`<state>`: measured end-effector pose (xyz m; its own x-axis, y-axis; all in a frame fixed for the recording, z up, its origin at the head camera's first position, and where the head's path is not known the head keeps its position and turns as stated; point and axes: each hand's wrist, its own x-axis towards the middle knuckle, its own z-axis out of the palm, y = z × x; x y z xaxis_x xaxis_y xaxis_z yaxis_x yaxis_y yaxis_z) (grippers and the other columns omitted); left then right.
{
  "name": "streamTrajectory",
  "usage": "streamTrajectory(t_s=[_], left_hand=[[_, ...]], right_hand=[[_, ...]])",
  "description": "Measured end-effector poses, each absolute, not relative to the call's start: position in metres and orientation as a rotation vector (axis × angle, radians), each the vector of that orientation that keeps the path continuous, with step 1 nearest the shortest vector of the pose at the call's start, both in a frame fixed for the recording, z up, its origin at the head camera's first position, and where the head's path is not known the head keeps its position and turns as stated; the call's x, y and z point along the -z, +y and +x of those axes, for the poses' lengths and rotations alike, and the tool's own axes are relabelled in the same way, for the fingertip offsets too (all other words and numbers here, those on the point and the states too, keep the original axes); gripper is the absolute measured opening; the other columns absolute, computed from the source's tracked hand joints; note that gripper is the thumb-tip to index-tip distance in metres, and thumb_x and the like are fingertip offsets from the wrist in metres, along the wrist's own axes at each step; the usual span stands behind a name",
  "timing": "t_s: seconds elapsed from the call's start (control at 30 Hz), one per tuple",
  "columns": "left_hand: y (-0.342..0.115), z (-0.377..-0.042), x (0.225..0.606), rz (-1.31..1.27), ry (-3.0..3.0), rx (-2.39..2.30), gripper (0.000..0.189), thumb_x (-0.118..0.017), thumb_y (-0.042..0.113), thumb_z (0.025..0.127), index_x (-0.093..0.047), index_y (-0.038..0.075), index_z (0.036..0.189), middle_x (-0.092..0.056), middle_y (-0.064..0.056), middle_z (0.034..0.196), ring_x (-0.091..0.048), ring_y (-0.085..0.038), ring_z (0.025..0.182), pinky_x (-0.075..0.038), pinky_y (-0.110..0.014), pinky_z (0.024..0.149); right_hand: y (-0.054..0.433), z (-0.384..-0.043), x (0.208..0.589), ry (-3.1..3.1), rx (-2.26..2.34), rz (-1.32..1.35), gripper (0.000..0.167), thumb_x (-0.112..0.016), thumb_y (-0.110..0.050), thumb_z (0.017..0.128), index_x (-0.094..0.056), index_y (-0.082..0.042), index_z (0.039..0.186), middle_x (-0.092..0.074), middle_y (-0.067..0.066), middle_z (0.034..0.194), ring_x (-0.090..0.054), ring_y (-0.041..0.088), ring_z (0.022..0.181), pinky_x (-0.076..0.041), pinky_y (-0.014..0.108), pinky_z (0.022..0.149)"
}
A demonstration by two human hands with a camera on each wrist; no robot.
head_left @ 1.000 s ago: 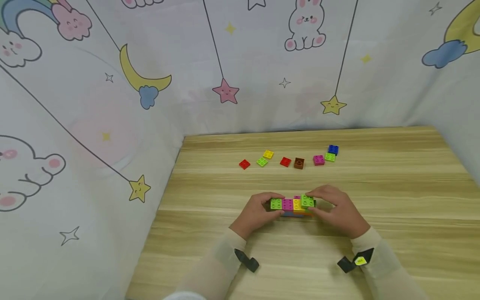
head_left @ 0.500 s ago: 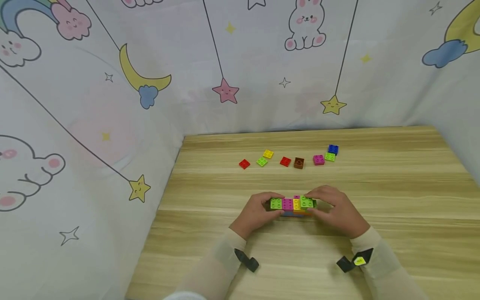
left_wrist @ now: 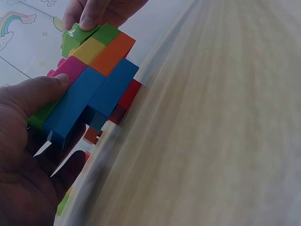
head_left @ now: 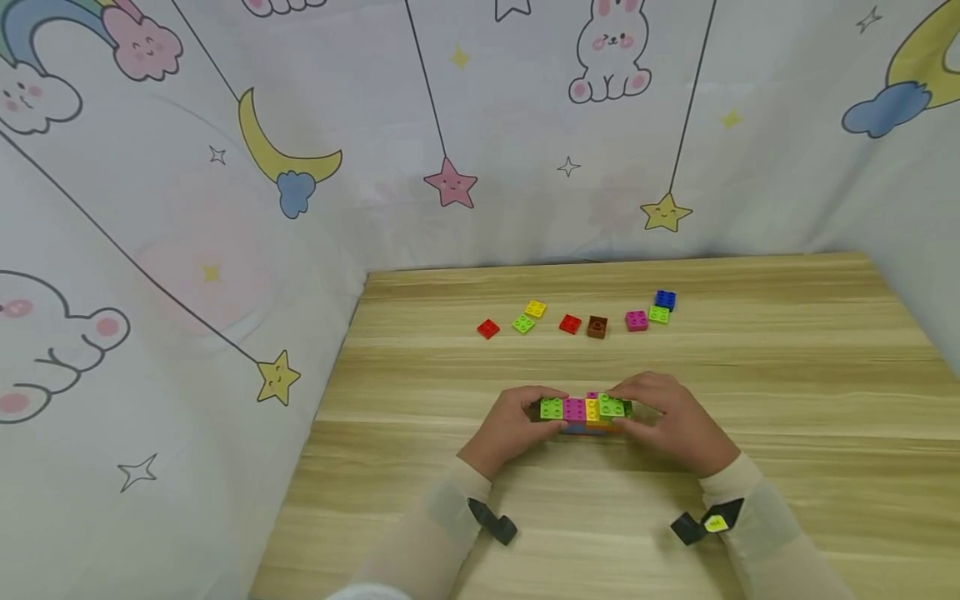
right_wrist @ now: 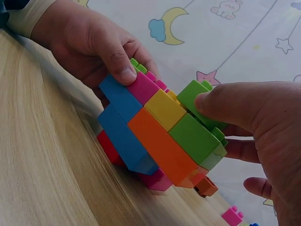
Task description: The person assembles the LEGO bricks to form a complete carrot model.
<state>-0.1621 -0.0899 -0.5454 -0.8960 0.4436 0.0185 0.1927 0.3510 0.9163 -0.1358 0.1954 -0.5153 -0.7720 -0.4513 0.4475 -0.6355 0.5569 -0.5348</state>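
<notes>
A stack of joined toy building bricks (head_left: pixel 574 410) stands near the middle of the table, in blue, orange, red, pink, yellow and green. My left hand (head_left: pixel 512 429) holds its left end, thumb on the near side; in the right wrist view that thumb presses the pink brick (right_wrist: pixel 142 89). Between thumb and fingers, my right hand (head_left: pixel 678 425) pinches a light green brick (right_wrist: pixel 194 95) at the top right. This brick sits over the yellow brick (right_wrist: pixel 163 109) and the lower green brick (right_wrist: pixel 197 136). Whether its studs are fully engaged I cannot tell.
Several loose bricks lie in a row beyond the hands: red (head_left: pixel 488 329), yellow (head_left: pixel 536 309), brown (head_left: pixel 597 327), pink (head_left: pixel 637 321) and blue (head_left: pixel 665 299) among them. A patterned white cloth (head_left: pixel 525 225) hangs behind the wooden table (head_left: pixel 420 517).
The light green brick in my right hand has shifted slightly left and lower over the stack. My left hand keeps its grip, and the loose bricks stay in place.
</notes>
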Motion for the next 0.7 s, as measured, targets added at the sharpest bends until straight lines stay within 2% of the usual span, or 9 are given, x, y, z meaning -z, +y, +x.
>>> streamTrajectory(t_s=[0.33,0.7], left_hand=[[-0.0907,-0.1629,0.5454,0.563,2.397,-1.551,0.035,-0.086,0.026,0.088,-0.077,0.027,0.122,-0.072,0.014,0.121,-0.065,-0.007,0.107,-0.054,-0.028,0.091],[-0.0931,-0.1647,0.5486,0.549,2.393,-1.571,0.036,-0.087,0.026,0.086,-0.078,0.027,0.121,-0.072,0.014,0.12,-0.065,-0.007,0.105,-0.056,-0.027,0.087]], right_hand=[[0.1949,-0.1361,0.5168,-2.516,-0.94,0.923,0.042,-0.092,-0.018,0.078,-0.077,-0.017,0.117,-0.074,-0.008,0.114,-0.066,0.017,0.108,-0.047,0.046,0.095],[0.1925,-0.1355,0.5245,-2.494,-0.945,0.899,0.047,-0.092,-0.018,0.079,-0.076,-0.017,0.123,-0.074,-0.005,0.118,-0.066,0.017,0.109,-0.047,0.044,0.097]])
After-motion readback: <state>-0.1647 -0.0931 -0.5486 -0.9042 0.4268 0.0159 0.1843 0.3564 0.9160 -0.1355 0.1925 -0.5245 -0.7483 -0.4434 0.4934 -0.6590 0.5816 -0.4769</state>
